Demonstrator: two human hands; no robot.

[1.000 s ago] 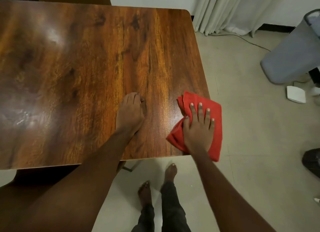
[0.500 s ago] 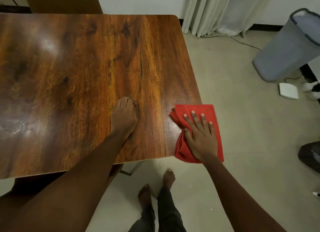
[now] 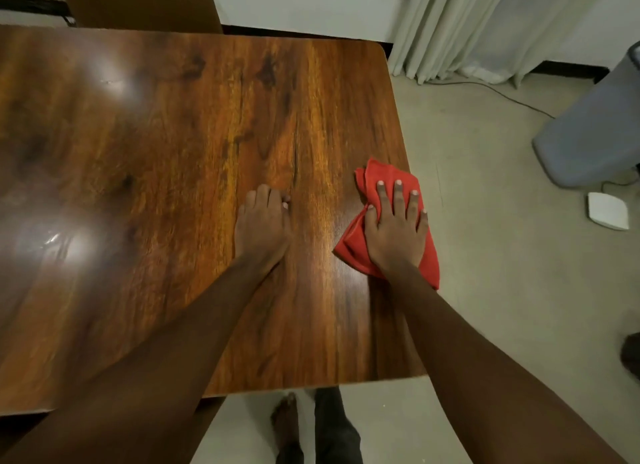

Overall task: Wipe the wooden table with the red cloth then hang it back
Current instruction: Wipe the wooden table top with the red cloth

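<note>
The wooden table (image 3: 173,151) fills the left and middle of the head view, glossy with light glare on its left part. A crumpled red cloth (image 3: 375,183) lies at the table's right edge, partly hanging over it. My right hand (image 3: 394,231) presses flat on the cloth, fingers spread and pointing away from me. My left hand (image 3: 261,228) rests on the bare wood to the left of the cloth, fingers curled under, holding nothing.
A grey bin (image 3: 595,127) stands on the floor at the right, with a white flat object (image 3: 607,210) and a cable beside it. Pale curtains (image 3: 485,23) hang at the back right. A brown board (image 3: 138,2) stands behind the table. My bare feet (image 3: 287,425) show below the near edge.
My right hand has slid the cloth away from me along the right edge, from the near corner toward the middle. The left hand stays planted on the wood.
</note>
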